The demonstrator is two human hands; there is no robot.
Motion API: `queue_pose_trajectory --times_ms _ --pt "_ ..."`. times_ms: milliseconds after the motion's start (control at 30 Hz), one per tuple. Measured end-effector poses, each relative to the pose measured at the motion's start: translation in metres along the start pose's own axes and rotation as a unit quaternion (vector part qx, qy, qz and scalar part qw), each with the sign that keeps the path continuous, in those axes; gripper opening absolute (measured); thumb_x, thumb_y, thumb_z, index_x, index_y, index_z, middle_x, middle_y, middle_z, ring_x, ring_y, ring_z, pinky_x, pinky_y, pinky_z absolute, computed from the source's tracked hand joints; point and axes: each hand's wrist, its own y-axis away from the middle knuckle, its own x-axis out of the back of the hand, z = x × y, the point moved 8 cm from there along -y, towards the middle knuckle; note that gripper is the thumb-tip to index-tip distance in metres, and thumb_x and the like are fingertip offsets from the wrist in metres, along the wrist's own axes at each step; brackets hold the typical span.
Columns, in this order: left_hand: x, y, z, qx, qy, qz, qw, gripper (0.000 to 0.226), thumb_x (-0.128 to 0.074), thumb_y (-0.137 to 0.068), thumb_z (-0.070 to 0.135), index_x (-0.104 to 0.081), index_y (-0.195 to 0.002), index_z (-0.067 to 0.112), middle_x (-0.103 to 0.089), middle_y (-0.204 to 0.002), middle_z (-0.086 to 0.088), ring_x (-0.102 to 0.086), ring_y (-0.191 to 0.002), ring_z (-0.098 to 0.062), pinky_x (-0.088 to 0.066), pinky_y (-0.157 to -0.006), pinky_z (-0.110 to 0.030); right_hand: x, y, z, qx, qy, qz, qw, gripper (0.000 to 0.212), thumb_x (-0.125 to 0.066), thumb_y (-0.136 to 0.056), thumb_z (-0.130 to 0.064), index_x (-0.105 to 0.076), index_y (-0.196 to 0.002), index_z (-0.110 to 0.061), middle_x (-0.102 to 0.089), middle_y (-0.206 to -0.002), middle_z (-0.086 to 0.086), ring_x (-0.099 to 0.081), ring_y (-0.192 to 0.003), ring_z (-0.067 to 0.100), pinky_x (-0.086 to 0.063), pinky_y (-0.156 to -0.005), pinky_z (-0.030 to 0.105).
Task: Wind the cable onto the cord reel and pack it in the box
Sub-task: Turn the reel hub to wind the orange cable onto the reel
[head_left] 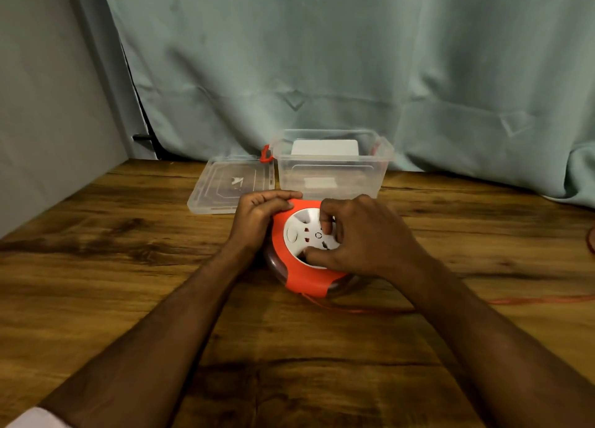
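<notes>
An orange cord reel [304, 276] with a white socket hub [301, 231] lies flat on the wooden table [128, 266]. My left hand [257, 216] grips the reel's orange frame at its far left edge. My right hand [357, 234] lies over the white hub, its fingertips and thumb curled into the hub's recesses. An orange cable [515, 299] leaves the reel's near side and trails right across the table, off the edge of view. Behind the reel stands a clear plastic box [331, 173], open, with a red latch [266, 154].
The box's clear lid [222, 186] lies flat on the table to the left of the box. A green curtain [322, 57] hangs behind the table and a grey wall [48, 105] closes the left side. A white sleeve [35, 419] shows at the bottom left.
</notes>
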Motion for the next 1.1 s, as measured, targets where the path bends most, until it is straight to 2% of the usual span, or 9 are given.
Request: queue_pose_trajectory --times_ms 133,233,433,533,633,833,900,1033,1100 --pt "-0.003 0.002 0.002 0.008 0.013 -0.003 1.0 0.025 -0.056 -0.085 -0.003 -0.073 -0.103 -0.006 -0.073 -0.103 -0.025 -0.07 -0.086 -0.032 -0.06 -0.074 -0.035 -0.003 -0.001 -0.001 -0.051 -0.005 0.03 0.998 0.049 -0.069 -0.067 -0.075 -0.057 -0.072 -0.028 -0.058 -0.078 -0.014 -0.051 -0.079 0.01 -0.038 -0.069 0.029" --pt "-0.004 0.003 0.003 0.011 0.011 -0.004 1.0 0.025 -0.054 -0.086 -0.007 -0.073 -0.103 -0.007 -0.072 -0.104 -0.028 -0.07 -0.085 -0.031 -0.059 -0.074 -0.035 -0.004 0.0 -0.004 -0.045 -0.039 0.037 0.998 0.047 -0.071 -0.073 -0.068 -0.06 -0.069 -0.023 -0.062 -0.074 -0.013 -0.056 -0.079 0.011 -0.039 -0.067 0.029" --pt "-0.001 0.002 0.001 0.009 0.001 0.0 1.0 0.026 -0.057 -0.085 0.001 -0.074 -0.104 -0.004 -0.074 -0.103 -0.025 -0.07 -0.092 -0.038 -0.058 -0.08 -0.045 0.006 -0.002 -0.001 0.018 -0.086 0.025 0.996 0.029 -0.072 -0.081 -0.048 -0.055 -0.099 -0.035 -0.062 -0.059 -0.011 -0.054 -0.059 0.0 -0.045 -0.059 0.027" --pt "-0.001 0.002 0.0 0.009 0.0 -0.002 1.0 0.033 -0.059 -0.079 0.01 -0.073 -0.105 -0.005 -0.073 -0.104 -0.026 -0.069 -0.095 -0.043 -0.058 -0.082 -0.048 0.013 -0.001 0.002 0.057 -0.091 0.006 0.994 0.049 -0.073 -0.077 -0.033 -0.052 -0.122 -0.036 -0.068 -0.073 -0.012 -0.057 -0.061 0.0 -0.046 -0.058 0.023" --pt "-0.001 0.002 0.002 0.005 0.003 0.0 1.0 0.032 -0.059 -0.077 0.009 -0.074 -0.102 -0.004 -0.073 -0.101 -0.026 -0.07 -0.09 -0.039 -0.058 -0.078 -0.043 0.009 -0.001 0.001 0.085 -0.089 -0.053 0.991 0.073 -0.074 -0.069 -0.034 -0.045 -0.136 -0.041 -0.064 -0.104 -0.017 -0.062 -0.08 0.003 -0.054 -0.064 0.024" --pt "0.0 0.002 0.001 0.005 -0.005 0.002 1.0 0.034 -0.059 -0.077 0.01 -0.073 -0.103 -0.006 -0.074 -0.101 -0.025 -0.07 -0.091 -0.038 -0.059 -0.078 -0.042 0.001 0.0 0.008 0.08 -0.085 -0.082 0.99 0.082 -0.073 -0.072 -0.04 -0.037 -0.146 -0.043 -0.062 -0.126 -0.02 -0.064 -0.106 0.009 -0.061 -0.079 0.036" --pt "0.0 0.003 0.002 0.004 -0.006 0.003 1.0 0.033 -0.059 -0.077 0.01 -0.074 -0.102 -0.004 -0.074 -0.101 -0.024 -0.071 -0.09 -0.038 -0.059 -0.078 -0.042 0.004 0.0 0.009 0.071 -0.083 -0.083 0.991 0.087 -0.076 -0.075 -0.039 -0.031 -0.15 -0.044 -0.061 -0.128 -0.022 -0.064 -0.105 0.006 -0.06 -0.081 0.034" --pt "0.0 0.002 0.001 0.004 -0.023 0.003 1.0 0.028 -0.059 -0.081 0.009 -0.076 -0.101 0.0 -0.075 -0.101 -0.02 -0.071 -0.092 -0.036 -0.06 -0.078 -0.04 0.01 0.001 0.007 0.07 -0.086 -0.08 0.991 0.1 -0.082 -0.072 -0.038 -0.024 -0.153 -0.044 -0.064 -0.122 -0.022 -0.058 -0.081 -0.008 -0.054 -0.072 0.018" --pt "0.0 0.002 0.001 0.006 -0.026 0.006 1.0 0.024 -0.057 -0.085 0.002 -0.076 -0.101 -0.001 -0.075 -0.101 -0.02 -0.071 -0.091 -0.035 -0.06 -0.078 -0.04 0.012 0.002 0.008 0.072 -0.08 -0.071 0.992 0.099 -0.082 -0.07 -0.04 -0.026 -0.152 -0.044 -0.066 -0.12 -0.021 -0.057 -0.078 -0.009 -0.053 -0.073 0.02"
